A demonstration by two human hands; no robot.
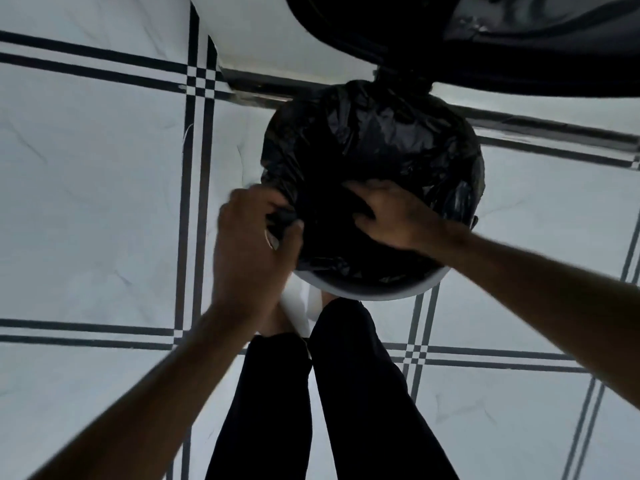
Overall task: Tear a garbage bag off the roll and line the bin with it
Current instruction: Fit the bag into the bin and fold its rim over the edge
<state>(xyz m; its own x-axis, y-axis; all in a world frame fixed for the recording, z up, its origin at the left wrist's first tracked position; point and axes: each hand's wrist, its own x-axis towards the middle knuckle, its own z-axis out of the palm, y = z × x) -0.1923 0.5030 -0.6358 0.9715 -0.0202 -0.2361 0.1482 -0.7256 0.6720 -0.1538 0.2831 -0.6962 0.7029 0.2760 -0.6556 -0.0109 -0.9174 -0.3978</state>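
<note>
- Your left hand (256, 237) sits at the near-left edge of the bin (374, 289). Its fingers (277, 206) and thumb are curled round a bunched fold of the black garbage bag (374, 140).
- Draw that fold outward and down over the rim just beneath those fingers. The near rim shows white and bare, so the cuff there looks unfinished.
- Just right of that grip the bag dips into the bin's mouth. The far side beyond your fingers is already draped over the edge.
- Your right hand (391, 216) lies on the plastic inside the mouth, its fingers fairly straight and pressing down rather than gripping. Keep it there to hold slack in while the left hand stretches.
- Work round the rim in short pulls, since thin film may tear.
</note>
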